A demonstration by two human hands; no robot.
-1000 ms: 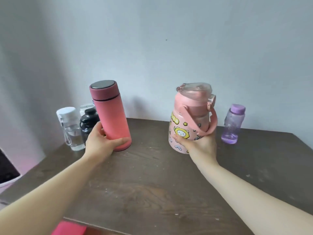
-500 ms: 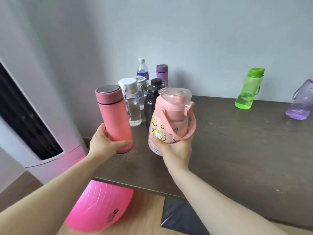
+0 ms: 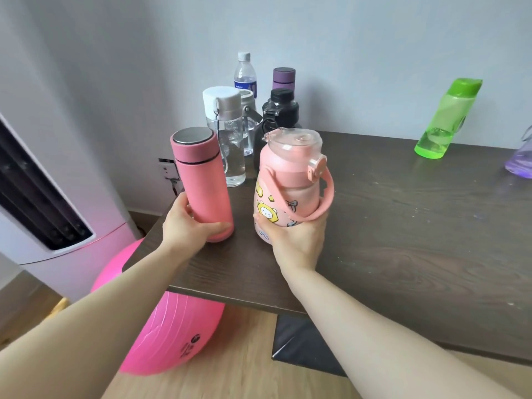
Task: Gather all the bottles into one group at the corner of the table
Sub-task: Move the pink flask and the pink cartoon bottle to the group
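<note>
My left hand grips the base of a pink thermos with a steel lid, its bottom at the table's left edge. My right hand holds a squat pink cartoon jug with a strap from below, beside the thermos. Just behind them, in the far left corner of the dark wooden table, stands a cluster: a clear bottle with a white cap, a black bottle, a small water bottle and a purple flask. A green bottle and a purple bottle stand far right.
A white air conditioner tower stands left of the table. A pink exercise ball lies on the wooden floor under the table's left corner. The wall runs right behind the bottles.
Both hands have carried the thermos and jug left and lower, close to the corner cluster. The thermos bottom now reaches the tabletop. The view has shifted left.
</note>
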